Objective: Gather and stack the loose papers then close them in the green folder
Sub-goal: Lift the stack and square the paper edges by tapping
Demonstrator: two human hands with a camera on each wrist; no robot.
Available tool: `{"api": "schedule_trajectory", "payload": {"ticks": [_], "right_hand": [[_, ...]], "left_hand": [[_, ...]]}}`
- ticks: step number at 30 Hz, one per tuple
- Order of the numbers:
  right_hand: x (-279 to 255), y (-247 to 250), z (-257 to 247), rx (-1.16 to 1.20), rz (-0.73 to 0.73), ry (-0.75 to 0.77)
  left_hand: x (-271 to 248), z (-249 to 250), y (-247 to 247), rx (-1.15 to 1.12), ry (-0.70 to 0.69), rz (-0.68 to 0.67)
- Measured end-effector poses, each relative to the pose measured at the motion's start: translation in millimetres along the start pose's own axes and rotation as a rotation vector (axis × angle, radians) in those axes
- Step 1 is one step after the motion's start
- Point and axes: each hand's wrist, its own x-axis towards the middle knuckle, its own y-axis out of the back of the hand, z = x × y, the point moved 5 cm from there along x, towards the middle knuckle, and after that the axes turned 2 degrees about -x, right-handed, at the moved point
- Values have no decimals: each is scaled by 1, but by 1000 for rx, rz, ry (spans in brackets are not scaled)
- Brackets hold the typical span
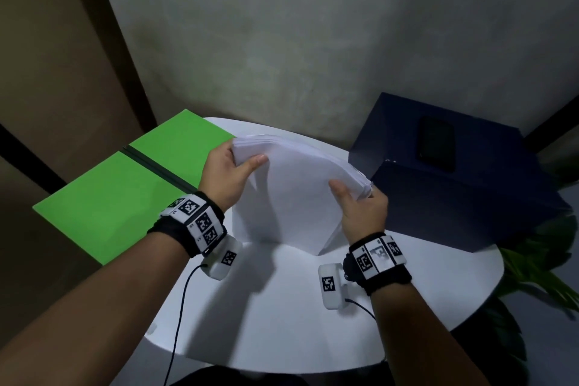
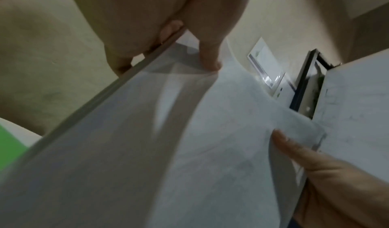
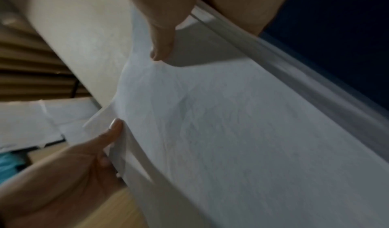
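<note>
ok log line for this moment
stage: squaring paper stack on edge on table | left hand: grips stack | right hand: grips stack | green folder: open

Both wrist views are blurred. The paper stack (image 1: 291,185) hides the fingers of the left hand (image 1: 227,177) and right hand (image 1: 363,213) behind it — and its lower edge against the table (image 1: 282,307).

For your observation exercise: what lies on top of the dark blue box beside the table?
A flat black object, perhaps a phone, lies on the dark blue box. Nothing else shows on its top. What is inside the box cannot be seen.
</note>
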Motion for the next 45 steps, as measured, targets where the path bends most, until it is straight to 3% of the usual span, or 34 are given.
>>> {"api": "schedule_trajectory", "payload": {"ticks": [5, 7, 9, 11, 16, 18, 21, 24, 28, 32, 33, 36, 39, 42, 45], "right_hand": [[3, 14, -3, -86, 0, 129], [2, 12, 5, -186, -40, 119], [0, 6, 7, -118, -61, 73], [-3, 0, -1, -54, -65, 60], [-3, 2, -24, 2, 17, 200], [-2, 0, -4, -89, -15, 146], [-5, -3, 39, -256, -88, -89], [-4, -3, 40, -238, -78, -139], [-7, 6, 27, -183, -5, -41], [-23, 8, 33, -179, -38, -146], [-21, 9, 29, -173, -31, -114], [-17, 10, -1, -121, 25, 87], [-12, 2, -24, -9, 100, 166], [-12, 2, -32, -8, 190, 209], [-14, 0, -32, -31, 167, 208]], "left_hand": [[-6, 0, 9, -170, 3, -100], [-13, -9, 6, -91, 79, -205], [-16, -8, 1, -7, 102, -242], [-14, -5, 3, -11, 79, -162], [-11, 5, 14, -80, -54, 58], [-19, -15, 16, -95, 29, 27], [-33, -62, 18, 23, 245, -38], [-35, -64, 17, 82, 221, 10], [-42, -46, 13, 34, 102, 77], [-55, -63, 8, 64, 242, -139], [-54, -61, 8, 46, 232, -155], [-46, -30, 6, -65, 100, -37], [-36, 2, 2, -65, -61, 159], [-27, 11, 0, -52, -81, 276], [-23, 14, -1, -31, -83, 301]]}}
